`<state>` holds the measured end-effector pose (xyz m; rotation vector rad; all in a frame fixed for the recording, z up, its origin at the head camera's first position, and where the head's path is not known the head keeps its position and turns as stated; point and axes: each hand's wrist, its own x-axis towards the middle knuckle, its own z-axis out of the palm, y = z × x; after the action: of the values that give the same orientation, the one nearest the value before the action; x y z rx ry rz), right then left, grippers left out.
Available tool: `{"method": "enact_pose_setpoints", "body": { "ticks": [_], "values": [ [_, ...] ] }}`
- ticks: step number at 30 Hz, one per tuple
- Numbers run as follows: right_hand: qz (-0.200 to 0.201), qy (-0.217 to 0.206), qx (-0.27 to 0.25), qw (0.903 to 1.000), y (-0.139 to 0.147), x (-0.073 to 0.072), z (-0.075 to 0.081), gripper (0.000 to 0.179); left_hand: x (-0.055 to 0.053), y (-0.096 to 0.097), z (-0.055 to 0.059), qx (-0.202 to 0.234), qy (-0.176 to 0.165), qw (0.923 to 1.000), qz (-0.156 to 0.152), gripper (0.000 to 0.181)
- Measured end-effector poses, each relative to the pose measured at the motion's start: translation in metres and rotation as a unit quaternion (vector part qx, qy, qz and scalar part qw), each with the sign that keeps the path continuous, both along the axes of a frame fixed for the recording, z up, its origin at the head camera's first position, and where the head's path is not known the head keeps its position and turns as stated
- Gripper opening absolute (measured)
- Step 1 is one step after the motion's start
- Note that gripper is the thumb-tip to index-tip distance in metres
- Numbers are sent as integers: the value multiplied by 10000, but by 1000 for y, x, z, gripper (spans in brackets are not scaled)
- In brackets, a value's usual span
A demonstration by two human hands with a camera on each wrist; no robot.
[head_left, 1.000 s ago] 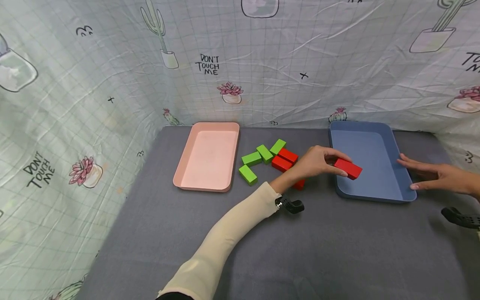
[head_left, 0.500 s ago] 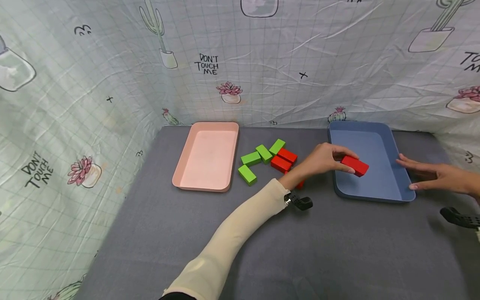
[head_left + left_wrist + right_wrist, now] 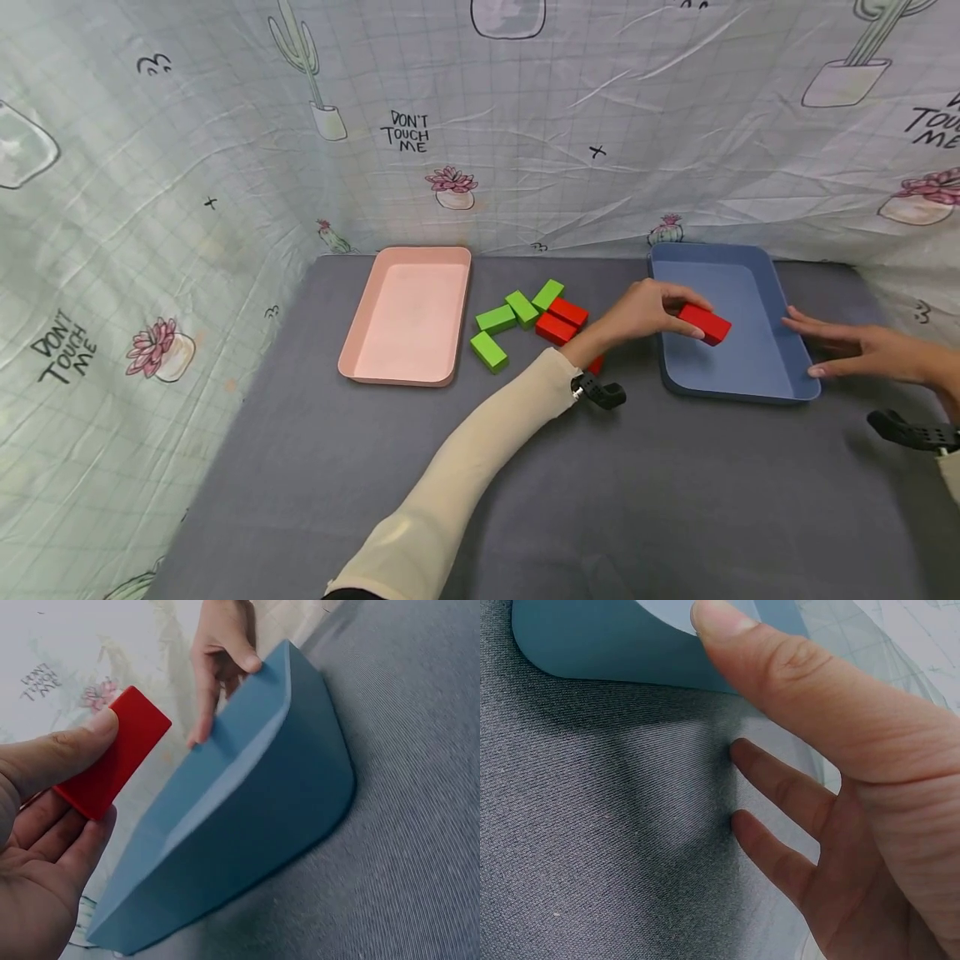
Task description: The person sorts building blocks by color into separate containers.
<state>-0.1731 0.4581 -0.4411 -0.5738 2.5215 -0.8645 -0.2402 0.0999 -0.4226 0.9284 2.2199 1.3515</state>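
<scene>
My left hand (image 3: pixel 641 312) pinches a red block (image 3: pixel 705 323) between thumb and fingers, over the left part of the blue tray (image 3: pixel 738 387). In the left wrist view the thumb lies on the block's upper face and the fingers are beneath it. My right hand (image 3: pixel 862 350) is at the tray's right side, its fingers extended and its thumb and fingertips at the rim. The right wrist view shows its thumb (image 3: pixel 780 664) over the rim, with two fingers (image 3: pixel 776 780) spread below.
Between the trays lie several green blocks (image 3: pixel 489 352) and a few more red blocks (image 3: pixel 557 328), one partly hidden behind the left wrist. A pink tray (image 3: pixel 396 379) stands at the left. A patterned curtain (image 3: pixel 562 192) hangs behind and beside the grey table (image 3: pixel 637 500).
My left hand has carried the red block a little to the right, farther over the blue tray. The right hand keeps its place at the tray's rim. The view has shifted slightly.
</scene>
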Motion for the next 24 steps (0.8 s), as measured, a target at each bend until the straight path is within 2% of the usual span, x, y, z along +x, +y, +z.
{"method": "enact_pose_setpoints", "body": {
  "ticks": [5, 14, 18, 24],
  "values": [
    [-6, 37, 15, 10000, 0, -1, 1, 82, -7, 6, -3, -192, -270, 9993, -191, 41],
    [-10, -37, -17, 10000, -3, 0, -1, 81, -15, 22, -5, -232, -715, 9946, -722, 40],
    [10, -33, -9, 10000, -2, -1, -1, 80, -19, 30, -5, -227, -1010, 9898, -981, 39],
    [7, 15, 71, 10000, -1, -1, -1, 81, -28, 42, -1, -112, -1465, 9781, -1472, 40]
  ]
}}
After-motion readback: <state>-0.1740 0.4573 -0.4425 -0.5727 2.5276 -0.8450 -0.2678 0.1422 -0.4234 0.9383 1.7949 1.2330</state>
